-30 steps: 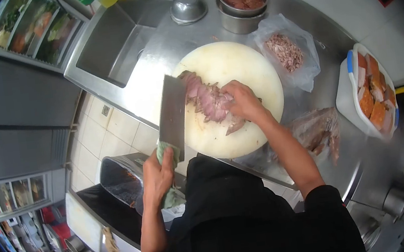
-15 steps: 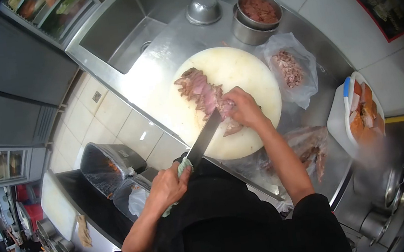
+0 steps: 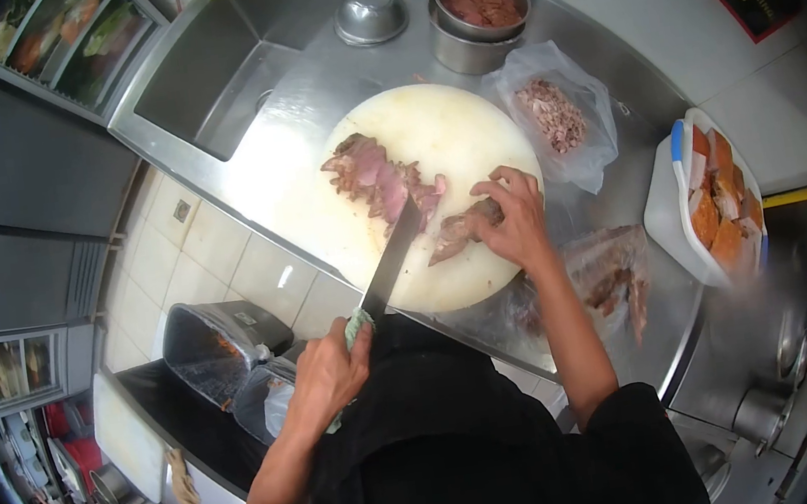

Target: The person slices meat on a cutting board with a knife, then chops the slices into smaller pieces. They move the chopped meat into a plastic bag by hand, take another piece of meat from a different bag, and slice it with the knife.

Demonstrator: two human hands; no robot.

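A long-bladed knife [image 3: 394, 258] with a greenish cloth around its handle is gripped in my left hand [image 3: 331, 377]. Its blade tip reaches the edge of the sliced meat [image 3: 374, 177], which lies spread on a round white cutting board [image 3: 416, 109]. My right hand [image 3: 517, 218], fingers curved, holds a separate piece of meat [image 3: 459, 232] down near the board's right side.
Beyond the board are two stacked metal pots [image 3: 471, 50] with meat in the upper one, an upturned metal bowl [image 3: 371, 16] and a sink [image 3: 203, 95]. A plastic bag [image 3: 597, 143] holds chopped meat. At right stands a white tub [image 3: 672, 219] of browned pieces; lined bins [image 3: 219, 350] sit lower left.
My right hand has moved off the sliced meat to the separate piece on the right. The knife stays by the slices, and the whole view has shifted slightly.
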